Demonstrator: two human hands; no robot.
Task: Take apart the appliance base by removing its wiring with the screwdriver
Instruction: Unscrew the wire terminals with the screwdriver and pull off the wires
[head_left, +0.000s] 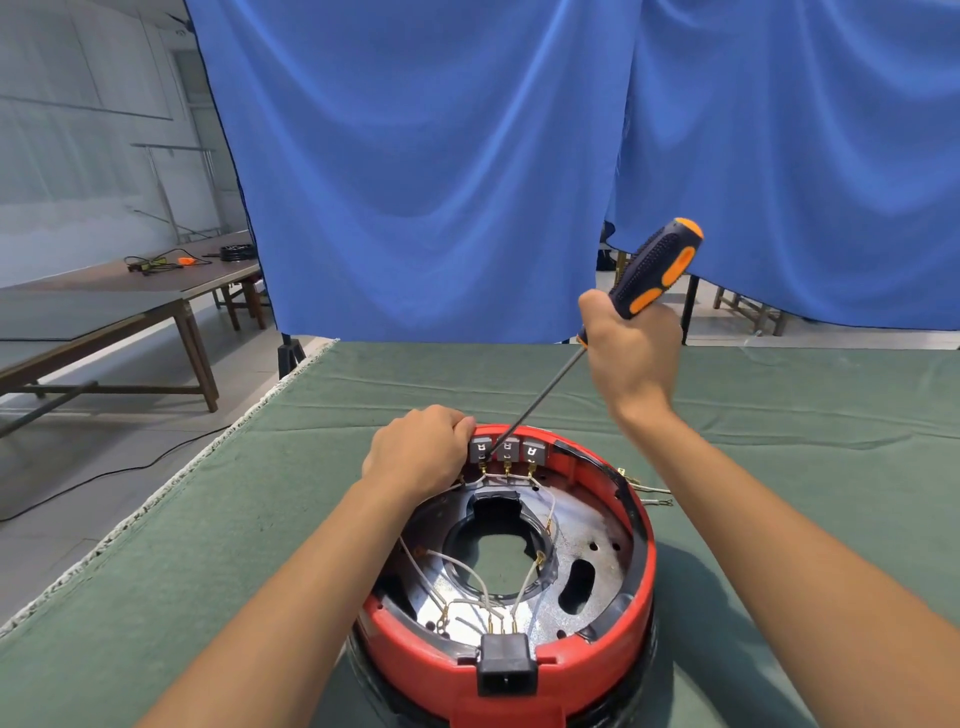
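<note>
- Red base sits low centre; left hand grips its far rim.
- Right hand clutches the screwdriver, tip at the grey switches.
- Wires still attached; next, probably loosen those terminals carefully.

- The appliance base is cut off by the bottom edge — its lowest part is out of view.
- The left hand hides part of the far rim and its own fingertips.
- The screwdriver tip — too small to tell whether it touches a terminal.
- Both forearms run out of the picture.
</note>
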